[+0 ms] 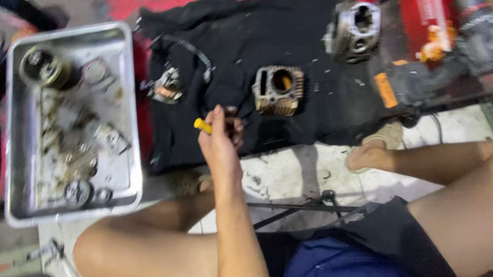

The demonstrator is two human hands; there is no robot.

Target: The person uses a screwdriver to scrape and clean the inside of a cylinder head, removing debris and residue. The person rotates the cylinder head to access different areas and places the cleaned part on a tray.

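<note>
One hand (219,137) is up over the black cloth (284,33), fingers curled around a yellow-handled tool (202,125), the handle tip poking out to the left of the knuckles. Which hand it is, I cannot tell, and the other is out of sight. Just right of that grip sits a finned engine cylinder (279,90) on the cloth, close but apart. Further right rests a second engine casting (353,30). Far left, a metal tray (25,122) carries greasy small parts.
</note>
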